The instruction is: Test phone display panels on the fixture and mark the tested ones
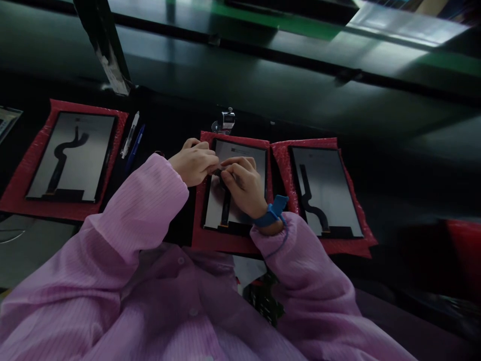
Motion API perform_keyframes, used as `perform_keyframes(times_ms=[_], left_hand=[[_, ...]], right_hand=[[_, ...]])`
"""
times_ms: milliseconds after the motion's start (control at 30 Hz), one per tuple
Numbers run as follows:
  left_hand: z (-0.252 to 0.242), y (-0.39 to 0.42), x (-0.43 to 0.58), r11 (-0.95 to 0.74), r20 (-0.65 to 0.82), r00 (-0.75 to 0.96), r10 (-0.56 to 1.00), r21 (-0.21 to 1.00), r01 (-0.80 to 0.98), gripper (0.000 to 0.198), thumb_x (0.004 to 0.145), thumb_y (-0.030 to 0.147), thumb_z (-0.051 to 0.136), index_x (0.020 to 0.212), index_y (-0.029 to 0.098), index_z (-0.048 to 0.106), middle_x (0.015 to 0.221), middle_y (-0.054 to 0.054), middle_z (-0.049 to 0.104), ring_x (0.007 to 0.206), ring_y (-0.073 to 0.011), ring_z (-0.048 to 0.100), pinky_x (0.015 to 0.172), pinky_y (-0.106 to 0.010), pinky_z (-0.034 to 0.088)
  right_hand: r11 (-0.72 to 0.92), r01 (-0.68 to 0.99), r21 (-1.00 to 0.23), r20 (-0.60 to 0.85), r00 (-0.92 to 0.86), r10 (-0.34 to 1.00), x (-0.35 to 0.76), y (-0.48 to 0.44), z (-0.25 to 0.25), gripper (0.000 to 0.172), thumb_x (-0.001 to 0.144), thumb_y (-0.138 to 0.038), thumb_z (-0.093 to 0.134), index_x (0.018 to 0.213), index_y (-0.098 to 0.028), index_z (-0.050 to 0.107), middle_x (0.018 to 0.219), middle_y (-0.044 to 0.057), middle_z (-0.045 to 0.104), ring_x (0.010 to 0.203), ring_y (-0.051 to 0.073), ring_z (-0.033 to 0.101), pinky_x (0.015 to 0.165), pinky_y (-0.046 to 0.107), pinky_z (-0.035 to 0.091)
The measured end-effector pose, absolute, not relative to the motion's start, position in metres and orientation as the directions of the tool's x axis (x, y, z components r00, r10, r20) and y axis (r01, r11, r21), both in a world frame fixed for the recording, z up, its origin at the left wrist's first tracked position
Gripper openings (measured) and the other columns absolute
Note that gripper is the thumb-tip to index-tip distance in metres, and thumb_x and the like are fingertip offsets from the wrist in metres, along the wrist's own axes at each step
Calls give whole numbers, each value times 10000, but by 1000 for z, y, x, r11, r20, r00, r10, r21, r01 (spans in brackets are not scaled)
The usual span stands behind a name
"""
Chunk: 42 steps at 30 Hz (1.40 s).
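"Where are the hands?"
"Close together over the middle screen. The left hand pinches the far end of its black ribbon; the right hand has fingertips at that same end, but I can't tell whether they grip it."
"Where's the ribbon's other end?"
"At the screen's near edge. The screen lies on a red wrap."
"And around it?"
"A left screen and a right screen, with similar ribbons. A white pen and a blue pen lie just right of the left screen. A metal counter stands beyond the wrap."
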<state>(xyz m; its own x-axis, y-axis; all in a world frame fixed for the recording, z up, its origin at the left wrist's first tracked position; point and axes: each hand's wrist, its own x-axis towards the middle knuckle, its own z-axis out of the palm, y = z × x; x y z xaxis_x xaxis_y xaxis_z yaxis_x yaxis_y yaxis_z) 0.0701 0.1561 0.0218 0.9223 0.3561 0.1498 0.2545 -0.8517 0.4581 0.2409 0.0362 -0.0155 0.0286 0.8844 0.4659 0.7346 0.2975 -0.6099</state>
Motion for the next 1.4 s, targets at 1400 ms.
perform_keyframes(times_ms=[1400], left_hand=[[37, 168, 60, -859, 249, 900, 357, 466, 211, 317, 960, 403, 504, 780, 219, 689, 784, -17, 713, 838, -195, 596, 969, -416, 359]], right_hand=[[330, 623, -710, 365, -76, 928, 241, 54, -7, 218, 1055, -344, 448, 924, -238, 587, 1160, 74, 674, 1120, 218, 539, 1043, 434, 438]])
